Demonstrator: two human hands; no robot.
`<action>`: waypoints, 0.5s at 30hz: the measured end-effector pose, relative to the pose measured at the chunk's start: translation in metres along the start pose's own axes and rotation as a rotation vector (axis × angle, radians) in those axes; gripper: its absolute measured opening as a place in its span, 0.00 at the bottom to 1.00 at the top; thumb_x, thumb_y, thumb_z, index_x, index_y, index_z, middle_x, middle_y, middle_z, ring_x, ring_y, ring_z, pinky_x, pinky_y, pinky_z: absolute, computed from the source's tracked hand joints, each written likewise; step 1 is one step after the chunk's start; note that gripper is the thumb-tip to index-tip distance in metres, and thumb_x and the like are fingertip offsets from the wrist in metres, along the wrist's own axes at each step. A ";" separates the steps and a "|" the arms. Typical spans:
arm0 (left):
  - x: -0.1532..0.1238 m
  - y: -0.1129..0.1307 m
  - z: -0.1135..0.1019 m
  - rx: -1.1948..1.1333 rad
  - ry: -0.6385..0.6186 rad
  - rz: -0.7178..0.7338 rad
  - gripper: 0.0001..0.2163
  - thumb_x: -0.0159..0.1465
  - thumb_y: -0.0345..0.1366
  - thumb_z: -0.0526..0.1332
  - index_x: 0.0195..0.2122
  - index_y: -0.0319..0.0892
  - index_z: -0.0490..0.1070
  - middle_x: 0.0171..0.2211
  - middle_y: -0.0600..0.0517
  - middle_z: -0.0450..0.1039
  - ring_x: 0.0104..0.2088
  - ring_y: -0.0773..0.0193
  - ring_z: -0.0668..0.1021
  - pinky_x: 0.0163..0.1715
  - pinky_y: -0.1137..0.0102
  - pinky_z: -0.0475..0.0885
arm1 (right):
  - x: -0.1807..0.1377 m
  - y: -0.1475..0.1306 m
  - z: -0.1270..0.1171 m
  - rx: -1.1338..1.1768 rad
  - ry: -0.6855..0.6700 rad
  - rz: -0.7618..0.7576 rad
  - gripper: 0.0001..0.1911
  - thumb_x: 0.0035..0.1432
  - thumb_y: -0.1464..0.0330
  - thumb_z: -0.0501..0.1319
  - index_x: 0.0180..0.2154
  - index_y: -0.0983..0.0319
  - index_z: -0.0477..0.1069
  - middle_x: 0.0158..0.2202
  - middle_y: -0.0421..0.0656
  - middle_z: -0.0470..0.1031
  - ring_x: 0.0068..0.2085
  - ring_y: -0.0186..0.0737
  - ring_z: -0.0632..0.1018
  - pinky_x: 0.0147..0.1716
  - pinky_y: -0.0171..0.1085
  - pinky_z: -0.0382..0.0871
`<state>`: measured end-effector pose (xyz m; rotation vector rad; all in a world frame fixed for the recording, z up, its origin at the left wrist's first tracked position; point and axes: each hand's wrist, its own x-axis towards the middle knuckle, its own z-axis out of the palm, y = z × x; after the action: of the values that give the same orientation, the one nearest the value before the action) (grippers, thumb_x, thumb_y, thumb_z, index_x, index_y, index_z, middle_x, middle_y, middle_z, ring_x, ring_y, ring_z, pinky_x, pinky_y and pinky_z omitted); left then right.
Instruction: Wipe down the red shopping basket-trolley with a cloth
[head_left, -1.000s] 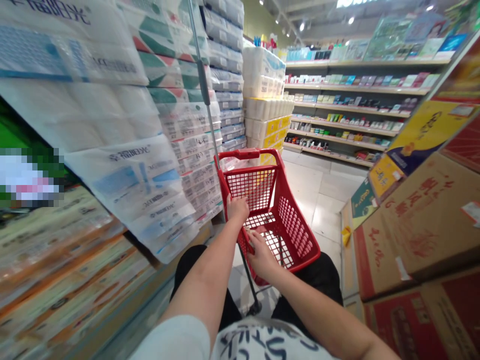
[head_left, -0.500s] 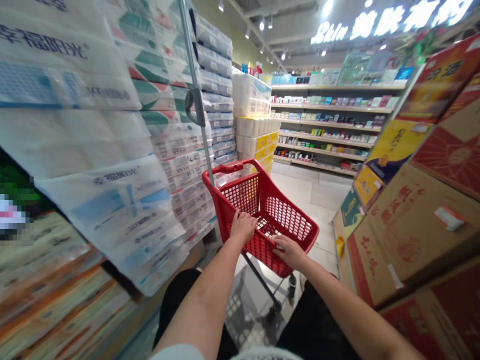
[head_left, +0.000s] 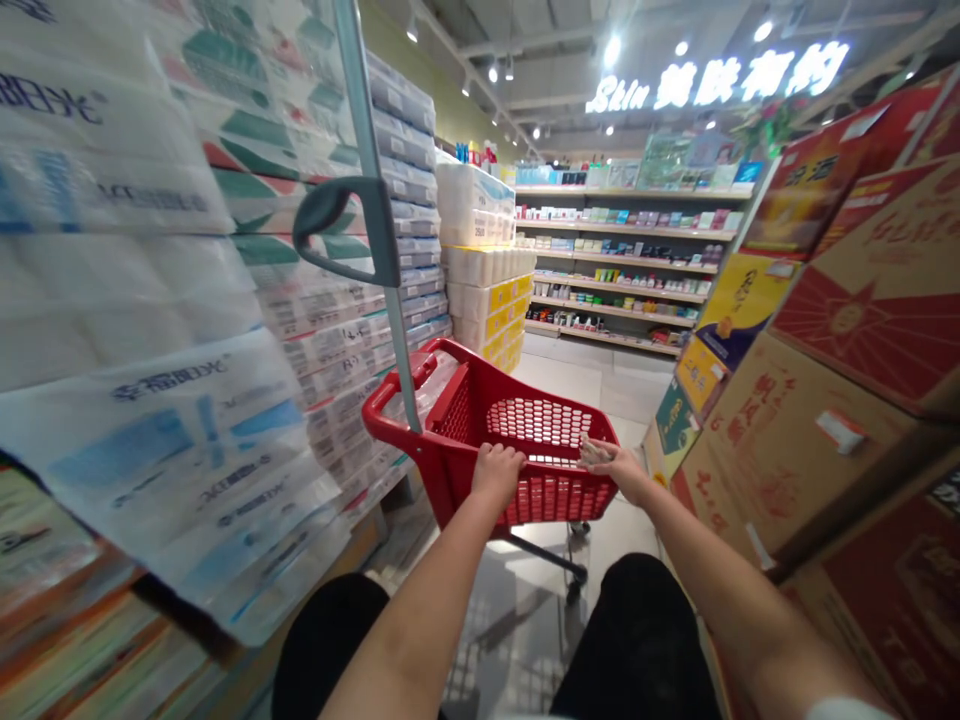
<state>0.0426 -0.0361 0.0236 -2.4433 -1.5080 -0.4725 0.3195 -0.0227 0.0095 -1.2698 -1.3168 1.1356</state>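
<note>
A red plastic shopping basket on wheels (head_left: 525,420) stands level in the aisle in front of me. My left hand (head_left: 496,470) is curled over its near rim. At the rim's right corner my right hand (head_left: 613,462) rests with fingers wrapped on the edge. The basket looks empty inside. A grey pull handle on a metal pole (head_left: 345,225) rises from the basket's left end, up past the top of the view.
Tall stacks of wrapped tissue packs (head_left: 150,300) line the left side. Brown and red cardboard boxes (head_left: 840,380) are stacked at the right. Store shelves with small goods (head_left: 622,270) cross the far end. Pale floor tiles (head_left: 577,375) run ahead between them.
The basket has swung from tilted toward me to level and moved farther off. Both hands shifted from inside the tilted basket to its near rim. The view has lifted.
</note>
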 end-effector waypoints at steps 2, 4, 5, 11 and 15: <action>-0.002 0.006 0.002 0.002 0.005 -0.024 0.14 0.70 0.36 0.46 0.39 0.44 0.72 0.35 0.50 0.74 0.38 0.60 0.71 0.42 0.60 0.56 | -0.003 -0.006 0.016 0.009 0.102 -0.176 0.29 0.42 0.70 0.68 0.50 0.60 0.73 0.47 0.47 0.75 0.47 0.47 0.77 0.49 0.49 0.71; -0.004 0.010 0.002 0.006 0.003 -0.038 0.13 0.69 0.35 0.46 0.38 0.44 0.71 0.35 0.50 0.74 0.38 0.60 0.71 0.42 0.60 0.56 | -0.008 -0.008 0.039 -0.153 0.200 -0.402 0.19 0.49 0.66 0.66 0.45 0.58 0.76 0.51 0.47 0.73 0.53 0.47 0.73 0.54 0.48 0.67; -0.005 0.011 0.002 0.008 0.002 -0.043 0.13 0.69 0.35 0.47 0.38 0.44 0.71 0.35 0.50 0.74 0.38 0.60 0.70 0.42 0.60 0.56 | -0.011 -0.007 0.051 -0.221 0.214 -0.483 0.16 0.52 0.65 0.63 0.45 0.58 0.77 0.51 0.47 0.72 0.53 0.46 0.73 0.55 0.48 0.67; -0.009 0.011 -0.004 0.040 0.000 -0.041 0.12 0.68 0.33 0.47 0.40 0.45 0.71 0.36 0.51 0.74 0.39 0.60 0.70 0.42 0.61 0.56 | -0.032 0.015 0.102 -0.595 0.179 -0.641 0.25 0.56 0.72 0.55 0.56 0.56 0.69 0.60 0.47 0.65 0.59 0.49 0.66 0.57 0.53 0.62; -0.012 0.010 -0.007 0.051 -0.007 -0.041 0.13 0.69 0.33 0.47 0.43 0.47 0.71 0.37 0.50 0.74 0.39 0.59 0.70 0.42 0.60 0.56 | -0.037 0.019 0.103 -0.709 0.247 -0.489 0.26 0.55 0.71 0.56 0.56 0.51 0.68 0.62 0.41 0.63 0.65 0.57 0.56 0.58 0.63 0.53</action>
<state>0.0459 -0.0527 0.0254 -2.3820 -1.5569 -0.4278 0.2194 -0.0600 -0.0223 -1.3980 -1.7779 0.1487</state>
